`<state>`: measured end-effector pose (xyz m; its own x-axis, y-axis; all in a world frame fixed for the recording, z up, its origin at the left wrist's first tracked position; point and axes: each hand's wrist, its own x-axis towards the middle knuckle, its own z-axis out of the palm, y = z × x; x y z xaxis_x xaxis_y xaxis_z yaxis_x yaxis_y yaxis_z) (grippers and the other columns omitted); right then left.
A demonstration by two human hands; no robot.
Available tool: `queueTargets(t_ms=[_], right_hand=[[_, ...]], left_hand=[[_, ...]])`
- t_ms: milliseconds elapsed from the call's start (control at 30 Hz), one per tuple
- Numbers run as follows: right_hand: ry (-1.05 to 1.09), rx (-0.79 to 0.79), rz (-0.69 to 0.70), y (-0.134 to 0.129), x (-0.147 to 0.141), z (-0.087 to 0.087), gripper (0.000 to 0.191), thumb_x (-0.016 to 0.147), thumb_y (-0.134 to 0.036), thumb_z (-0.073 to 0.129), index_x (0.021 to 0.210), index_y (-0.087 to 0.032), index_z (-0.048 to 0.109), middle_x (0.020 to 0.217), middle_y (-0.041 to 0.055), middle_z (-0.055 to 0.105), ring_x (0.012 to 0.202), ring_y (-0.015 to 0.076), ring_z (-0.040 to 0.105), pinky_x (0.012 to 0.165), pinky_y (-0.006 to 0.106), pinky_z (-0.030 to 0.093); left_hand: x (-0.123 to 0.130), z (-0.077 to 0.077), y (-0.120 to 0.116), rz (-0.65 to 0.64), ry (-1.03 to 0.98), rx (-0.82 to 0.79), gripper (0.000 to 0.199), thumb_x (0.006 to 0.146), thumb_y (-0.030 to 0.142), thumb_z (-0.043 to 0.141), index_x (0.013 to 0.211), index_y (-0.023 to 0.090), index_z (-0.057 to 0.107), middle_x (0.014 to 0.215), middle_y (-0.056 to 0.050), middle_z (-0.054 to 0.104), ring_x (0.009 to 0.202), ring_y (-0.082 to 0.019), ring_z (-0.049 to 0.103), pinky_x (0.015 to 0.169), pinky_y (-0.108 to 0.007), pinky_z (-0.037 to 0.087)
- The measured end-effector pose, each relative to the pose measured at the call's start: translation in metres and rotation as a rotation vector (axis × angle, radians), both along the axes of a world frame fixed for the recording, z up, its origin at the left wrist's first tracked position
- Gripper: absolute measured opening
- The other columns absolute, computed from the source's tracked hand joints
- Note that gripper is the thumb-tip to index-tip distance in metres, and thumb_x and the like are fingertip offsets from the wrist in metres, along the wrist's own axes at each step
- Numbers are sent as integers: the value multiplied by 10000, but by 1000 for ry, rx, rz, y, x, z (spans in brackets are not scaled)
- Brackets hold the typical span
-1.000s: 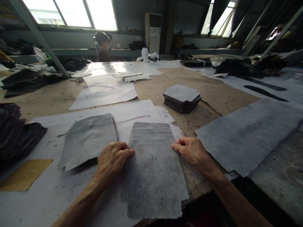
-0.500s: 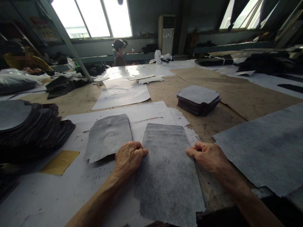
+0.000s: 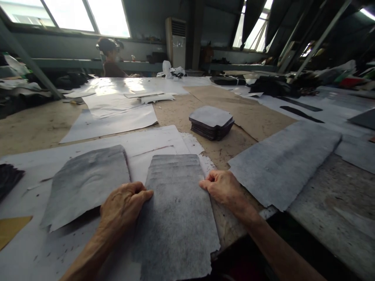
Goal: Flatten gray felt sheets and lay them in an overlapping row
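Observation:
A long grey fabric-like sheet (image 3: 178, 218) lies in front of me, its far end showing several stepped layers. My left hand (image 3: 125, 203) pinches its left edge between thumb and fingers. On the opposite edge, my right hand (image 3: 224, 189) is closed in a pinch, a little higher up. Left of my left hand rests a curved grey piece (image 3: 88, 183), its near edge raised off the white paper. Beyond my hands stands a neat stack of dark pieces with a pale grey top (image 3: 211, 117).
Another large grey sheet (image 3: 281, 160) lies to the right, beside a dark gap at the table's near edge. White paper (image 3: 117, 121) and a yellow-brown scrap (image 3: 13, 230) are on the left. A person (image 3: 113, 58) sits beyond the table.
The view has turned to the right, so things appear further left and more of the right side shows. Both hands keep their places at the sheet's edges.

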<state>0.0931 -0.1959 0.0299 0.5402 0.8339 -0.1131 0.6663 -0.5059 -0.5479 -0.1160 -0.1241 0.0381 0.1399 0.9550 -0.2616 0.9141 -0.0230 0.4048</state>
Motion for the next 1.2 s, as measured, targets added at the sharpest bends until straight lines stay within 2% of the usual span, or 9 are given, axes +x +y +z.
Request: queueTargets(t_ms=[133, 200, 333, 433, 600, 767, 1000, 1100, 1200], right_hand=[[-48, 31, 15, -4, -2, -2, 137, 655, -251, 581, 548, -189, 523, 549, -7, 553, 536, 129, 486, 507, 242, 317], [-99, 141, 71, -5, -2, -6, 74, 651, -223, 591, 711, -183, 574, 736, 17, 622, 646, 149, 534, 580, 249, 372], [-151, 334, 343, 0, 6, -8, 374, 635, -110, 555, 1002, -182, 574, 1055, 44, 600, 809, 149, 551, 711, 252, 412], [-97, 218, 414, 10, 15, -4, 386, 613, -115, 584, 992, -189, 596, 971, 25, 618, 761, 150, 543, 668, 250, 405], [88, 66, 361, 21, 26, -1, 265, 572, -207, 648, 831, -180, 601, 736, -1, 579, 657, 147, 511, 572, 241, 378], [191, 203, 362, 17, 25, -14, 99, 569, -211, 607, 636, -192, 535, 649, -19, 528, 611, 138, 483, 555, 246, 366], [165, 410, 436, 9, 24, -28, 25, 634, -197, 527, 613, -209, 532, 694, -4, 549, 690, 161, 513, 651, 276, 388], [172, 395, 414, 6, 21, -28, 29, 649, -207, 518, 622, -210, 529, 676, -6, 549, 667, 155, 511, 632, 269, 383], [150, 307, 277, 5, 17, -24, 72, 650, -280, 562, 654, -210, 548, 613, -19, 540, 589, 146, 492, 565, 262, 361]], left_hand=[[4, 0, -3, 9, 74, 50, 249, 726, 384, 478, 549, 238, 574, 660, -47, 634, 742, -273, 581, 554, -313, 320], [6, 0, -5, 21, 103, 62, 228, 733, 388, 486, 585, 233, 563, 680, -45, 634, 745, -268, 580, 562, -313, 319], [7, -3, -9, 59, 28, 110, 149, 730, 333, 530, 832, 224, 535, 723, -13, 630, 721, -220, 584, 590, -300, 339], [7, -8, -10, 62, -61, 181, 277, 717, 265, 564, 976, 207, 488, 854, -20, 636, 775, -199, 589, 647, -299, 371], [6, -11, -10, 42, -126, 250, 326, 688, 217, 590, 1000, 205, 497, 1038, -46, 600, 848, -198, 577, 710, -310, 404], [5, -12, -9, 62, -166, 239, 366, 673, 197, 602, 1025, 205, 500, 1042, -37, 592, 843, -192, 575, 708, -303, 417], [3, -16, -6, 40, -251, 234, 336, 662, 186, 600, 995, 221, 572, 1082, -12, 537, 655, -116, 538, 634, -284, 413], [3, -16, -6, 51, -304, 214, 174, 645, 167, 594, 813, 209, 594, 992, 7, 541, 597, -93, 507, 604, -271, 397], [4, -13, -5, 61, -261, 209, 39, 665, 226, 596, 691, 201, 581, 913, 5, 559, 684, -131, 532, 634, -281, 385]])
